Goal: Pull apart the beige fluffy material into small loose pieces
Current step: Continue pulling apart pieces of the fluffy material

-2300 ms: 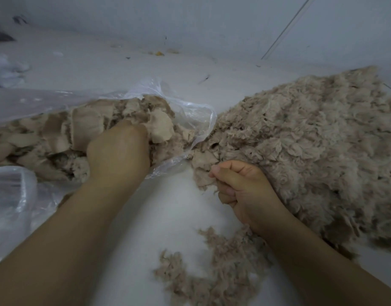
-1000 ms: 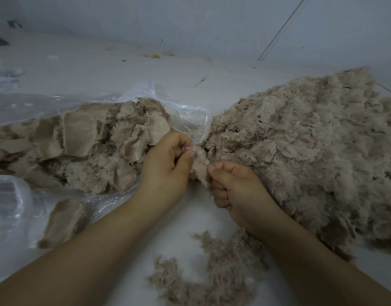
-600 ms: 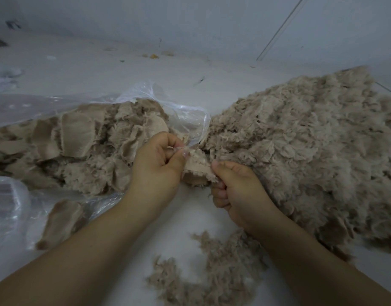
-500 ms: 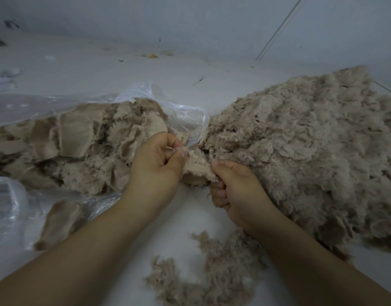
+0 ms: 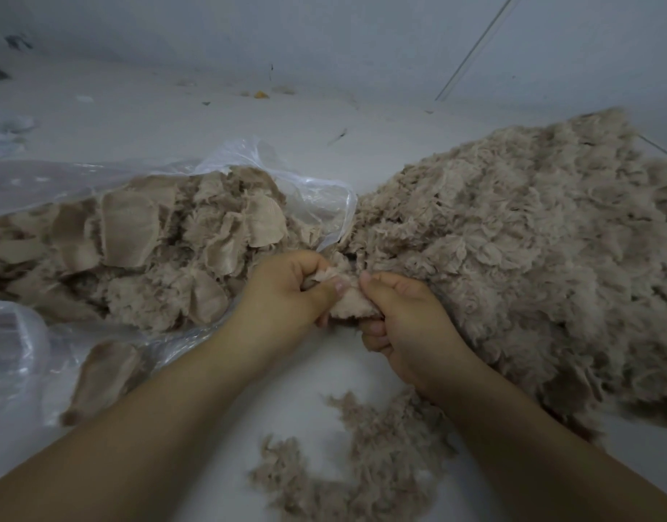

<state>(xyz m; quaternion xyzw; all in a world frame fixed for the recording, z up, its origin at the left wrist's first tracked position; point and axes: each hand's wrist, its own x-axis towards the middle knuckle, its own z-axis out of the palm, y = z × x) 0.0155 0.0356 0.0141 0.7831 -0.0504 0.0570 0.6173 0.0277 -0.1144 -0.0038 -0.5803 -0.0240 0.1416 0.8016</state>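
I see my left hand (image 5: 286, 292) and right hand (image 5: 403, 318) close together over the middle of the white floor (image 5: 305, 374), both pinching one small beige clump (image 5: 349, 303) between them. The left thumb and curled fingers grip its left side; the right thumb and curled fingers grip its right side. To the left lies a clear plastic bag (image 5: 305, 182) spilling flat, compact beige pieces (image 5: 136, 239). To the right a big fluffy pile (image 5: 531, 258) touches my right hand. Loose shreds (image 5: 362, 465) lie at the near edge, between my forearms.
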